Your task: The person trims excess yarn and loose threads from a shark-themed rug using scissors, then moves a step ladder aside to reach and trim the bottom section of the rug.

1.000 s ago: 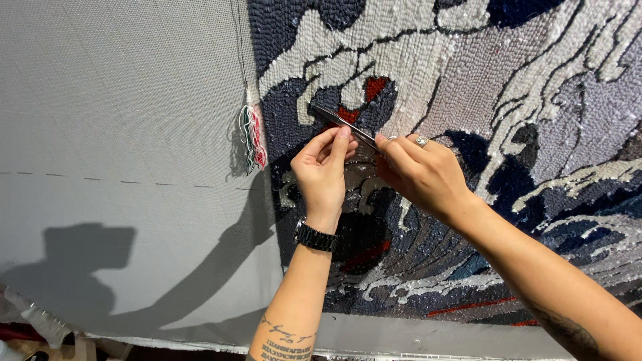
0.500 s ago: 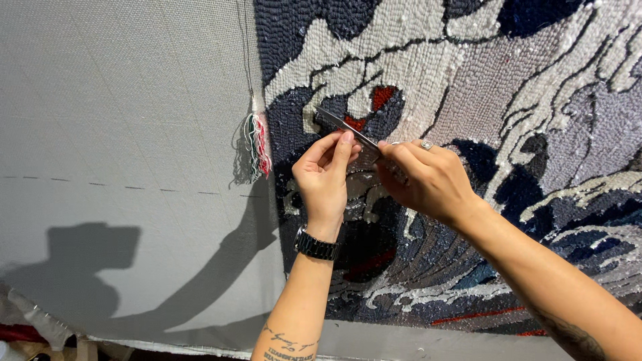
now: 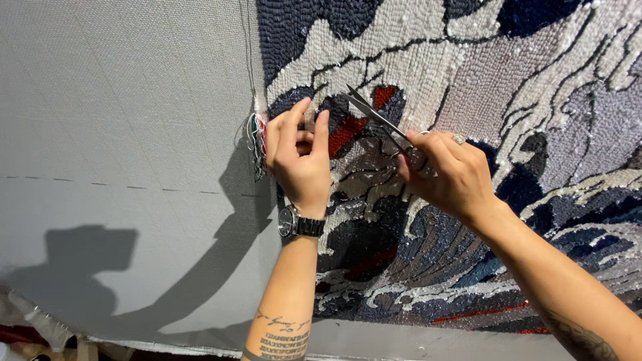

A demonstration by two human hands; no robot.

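Note:
A large embroidered cloth [image 3: 535, 100] with dark blue, white, grey and red wave shapes hangs in front of me. My right hand [image 3: 447, 175], with a ring on one finger, grips small metal scissors [image 3: 373, 115]. Their blades are slightly apart and point up-left at a red patch [image 3: 348, 130]. My left hand [image 3: 297, 157], with a black wristwatch [image 3: 301, 225] on the wrist, rests against the cloth just left of the blades. Its thumb and forefinger are raised and its other fingers are curled. Whether it pinches a thread is hidden.
The left half of the cloth is plain grey backing [image 3: 120, 113] with a faint dashed line across it. A bundle of red, green and white loose threads [image 3: 256, 142] hangs at the edge of the embroidery, beside my left hand. The cloth's lower edge [image 3: 200, 344] runs along the bottom.
My left hand has moved left, off the scissor blades and toward the thread bundle. The blades now show clear of my fingers, and my right hand has shifted slightly right.

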